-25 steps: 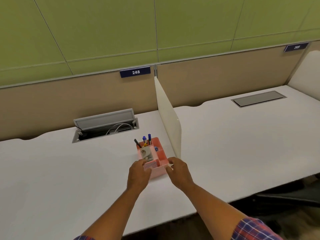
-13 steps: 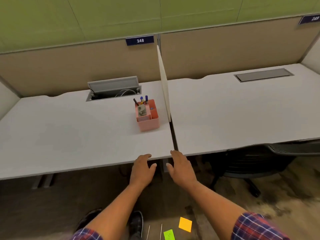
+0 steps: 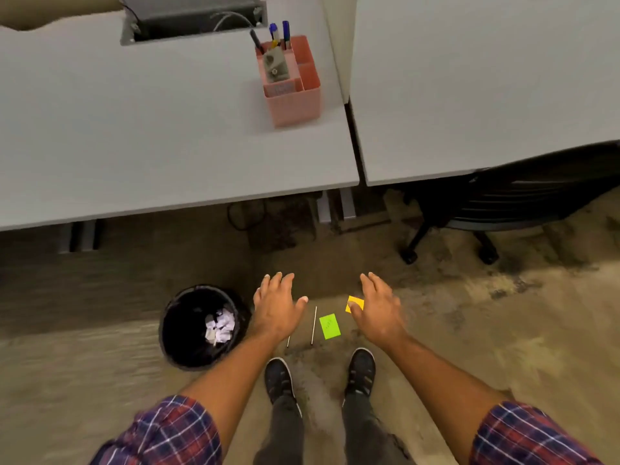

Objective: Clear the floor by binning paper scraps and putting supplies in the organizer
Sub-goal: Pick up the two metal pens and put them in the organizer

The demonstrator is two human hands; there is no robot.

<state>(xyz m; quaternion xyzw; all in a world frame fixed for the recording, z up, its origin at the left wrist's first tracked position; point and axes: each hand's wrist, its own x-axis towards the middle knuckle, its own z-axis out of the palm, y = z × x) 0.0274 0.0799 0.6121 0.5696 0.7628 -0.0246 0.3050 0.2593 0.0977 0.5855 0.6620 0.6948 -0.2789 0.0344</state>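
A green sticky note [image 3: 329, 326] and a yellow sticky note [image 3: 355, 303] lie on the floor between my hands. Two thin metal rods lie beside them: one [image 3: 314, 325] fully visible, the other [image 3: 288, 342] mostly hidden under my left wrist. My left hand [image 3: 277, 307] hovers open above the floor, left of the rods. My right hand [image 3: 379, 307] is open too, its thumb overlapping the yellow note's edge. A black bin [image 3: 174, 330] holding crumpled white paper stands left of my left hand. The pink organizer [image 3: 293, 102] with pens stands on the white desk [image 3: 134, 146].
My two dark shoes [image 3: 280, 375] stand just behind the notes. A black office chair [image 3: 503, 203] sits under the right desk [image 3: 469, 95]. Desk legs and cables [image 3: 248, 216] are under the desk edge. An open cable tray [image 3: 191, 18] is at the desk's back.
My view tilted down from the desk to the floor. Both hands left the organizer, dropped past the desk edge, and now hang open over the notes and rods.
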